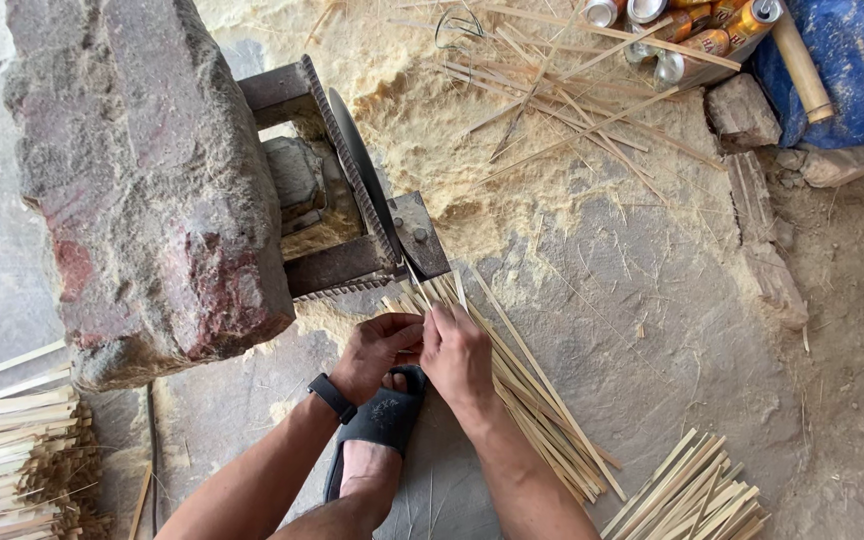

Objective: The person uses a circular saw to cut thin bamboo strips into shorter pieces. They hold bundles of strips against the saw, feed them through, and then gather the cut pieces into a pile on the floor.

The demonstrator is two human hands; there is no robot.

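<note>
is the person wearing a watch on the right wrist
No, the black watch sits on the left wrist, behind the left hand, while the wrist behind the right hand is bare.

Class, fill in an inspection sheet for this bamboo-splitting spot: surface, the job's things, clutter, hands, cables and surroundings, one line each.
Surface: bare concrete floor, dusty, with a sawdust drift near the machine.
Job's things: bundle of bamboo strips lying on the floor, its near ends at the blade of a metal cutting machine.
Clutter: loose slivers, drink cans, cut strip piles at left and lower right.
Hands: left hand and right hand both grip strip ends; watch on left wrist; sandalled foot beneath.
Cables: nothing seen for certain.
Surroundings: large stone block, broken bricks, blue tarp, bamboo tube.
</note>
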